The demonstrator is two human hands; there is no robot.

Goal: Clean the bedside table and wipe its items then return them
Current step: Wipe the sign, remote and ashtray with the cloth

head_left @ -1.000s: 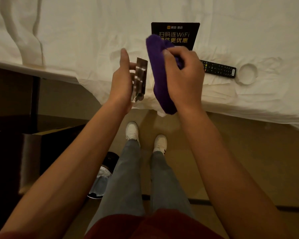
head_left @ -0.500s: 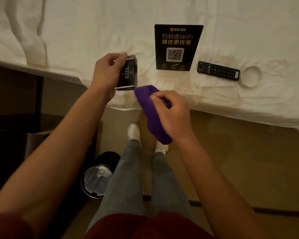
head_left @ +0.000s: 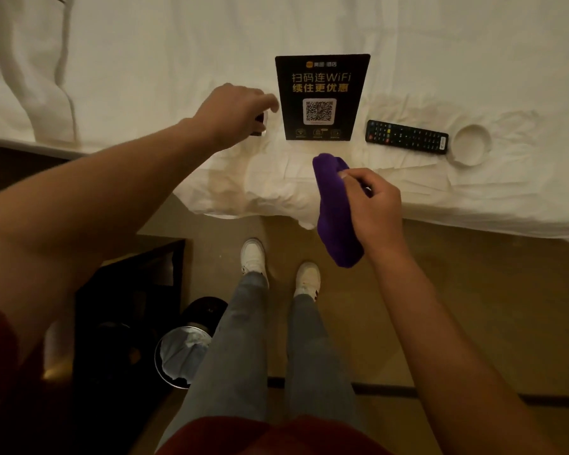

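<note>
My left hand (head_left: 235, 113) reaches over the white bed sheet (head_left: 145, 77) and covers a small dark box (head_left: 259, 124), fingers wrapped on it as it rests on the sheet left of the black WiFi sign (head_left: 321, 96). My right hand (head_left: 372, 205) grips a purple cloth (head_left: 334, 208) at the bed's edge, below the sign. A black remote (head_left: 406, 136) lies right of the sign, and a white round dish (head_left: 471, 144) sits beside the remote.
A dark bedside table (head_left: 128, 290) stands at lower left, next to a bin with a liner (head_left: 183, 356). My legs and white shoes (head_left: 253, 257) stand on the tan floor in front of the bed.
My left hand has carried the small box away from the cloth and down onto the sheet left of the sign. My right hand with the cloth has dropped toward the bed's edge.
</note>
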